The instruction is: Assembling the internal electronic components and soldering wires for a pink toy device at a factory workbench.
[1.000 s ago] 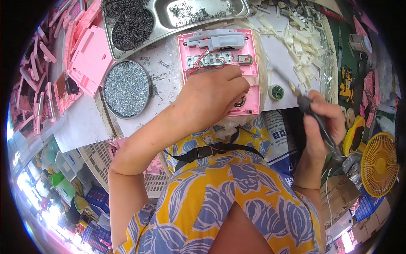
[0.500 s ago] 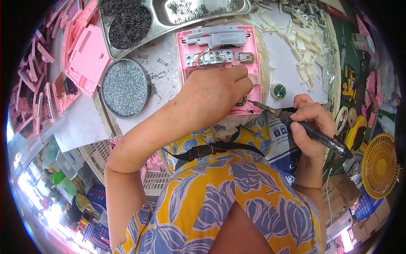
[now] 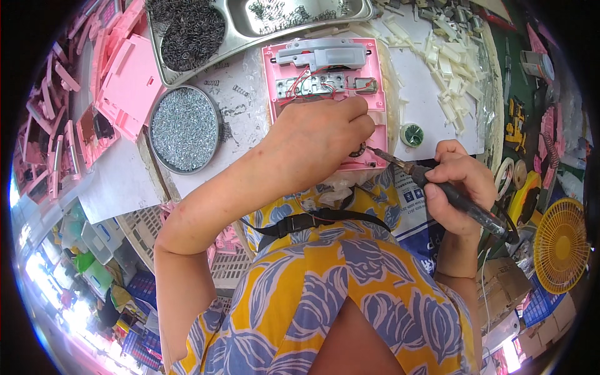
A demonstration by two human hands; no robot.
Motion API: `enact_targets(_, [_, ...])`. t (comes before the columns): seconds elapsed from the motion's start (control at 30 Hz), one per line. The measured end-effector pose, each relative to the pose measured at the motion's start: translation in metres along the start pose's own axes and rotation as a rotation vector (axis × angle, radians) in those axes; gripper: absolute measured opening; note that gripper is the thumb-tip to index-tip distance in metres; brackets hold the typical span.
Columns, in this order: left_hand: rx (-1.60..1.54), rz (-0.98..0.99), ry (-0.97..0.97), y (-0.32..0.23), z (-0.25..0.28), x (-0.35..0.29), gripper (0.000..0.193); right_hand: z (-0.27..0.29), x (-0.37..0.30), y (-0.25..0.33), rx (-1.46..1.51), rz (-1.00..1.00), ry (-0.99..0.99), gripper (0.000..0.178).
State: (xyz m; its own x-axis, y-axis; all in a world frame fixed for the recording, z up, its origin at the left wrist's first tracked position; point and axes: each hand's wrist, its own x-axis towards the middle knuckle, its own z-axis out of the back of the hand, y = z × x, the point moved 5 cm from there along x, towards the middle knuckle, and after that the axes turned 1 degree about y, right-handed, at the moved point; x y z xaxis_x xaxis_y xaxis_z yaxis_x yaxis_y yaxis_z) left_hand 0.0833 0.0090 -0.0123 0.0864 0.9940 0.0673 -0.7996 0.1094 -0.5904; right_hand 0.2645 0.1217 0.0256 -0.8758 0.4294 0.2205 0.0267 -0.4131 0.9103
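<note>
Right hand [image 3: 478, 182]: grasping iron [image 3: 465, 204], axis slanting forward-left, tip just beside disc [image 3: 359, 150]. Left hand [image 3: 322, 132]: nearer disc, over case [image 3: 377, 139]; hold, we cannot tell.

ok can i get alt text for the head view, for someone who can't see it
A person's right hand holds a dark-handled soldering iron, its tip close to the left hand, which is over an open pink casing with red wires inside. Around them are a metal tray of dark springs and scattered white plastic parts.
</note>
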Motion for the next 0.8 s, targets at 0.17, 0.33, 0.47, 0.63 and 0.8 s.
enact_targets(0.17, [-0.016,0.022,0.022,0.0,0.001,0.002,0.018,0.016,-0.013,-0.004,0.102,0.024,-0.113,0.018])
enact_targets(0.33, [-0.094,-0.009,-0.005,0.003,0.006,0.0,0.01,0.032,-0.023,-0.009,0.21,-0.046,-0.17,0.018])
enact_targets(0.47, [-0.073,-0.077,0.005,0.004,0.009,0.0,0.013,0.033,-0.021,-0.011,0.242,-0.02,-0.189,0.019])
enact_targets(0.63, [0.078,-0.267,0.054,0.003,0.011,0.007,0.018,0.025,-0.013,-0.01,0.244,-0.038,-0.14,0.018])
enact_targets(0.8, [0.144,-0.374,0.135,0.0,0.015,0.014,0.015,0.019,-0.011,-0.011,0.23,-0.034,-0.127,0.018])
